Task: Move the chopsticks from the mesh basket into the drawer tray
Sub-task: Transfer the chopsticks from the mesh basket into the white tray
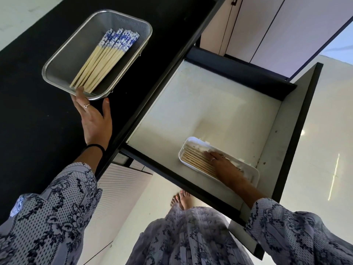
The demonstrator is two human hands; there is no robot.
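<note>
room: black tabletop (28, 104) up left, open drawer (219, 104) pulled out below it, pale floor beyond.
mesh basket: the mesh basket (57, 60) sits on the tabletop near its edge, with a bundle of chopsticks (103, 60) lying slantwise in it, blue-patterned ends away from the person.
drawer tray: a white drawer tray (193, 141) rests near the drawer's front right corner, with a row of chopsticks in the tray (194, 161) lying side by side.
left hand: the left hand (93, 117) has its fingertips at the basket's near rim, touching the plain tips; fingers fairly straight, nothing gripped yet.
right hand: the right hand (221, 163) lies flat on the row in the tray, fingers extended, pressing rather than gripping.
step in hand: by my reckoning, settling one batch while reaching for the next.
doing it well: gather a modest bunch by the plain ends, keep them parallel, lay them alongside the row, patterned ends matching.
risk: a big handful may splay or cross.
</note>
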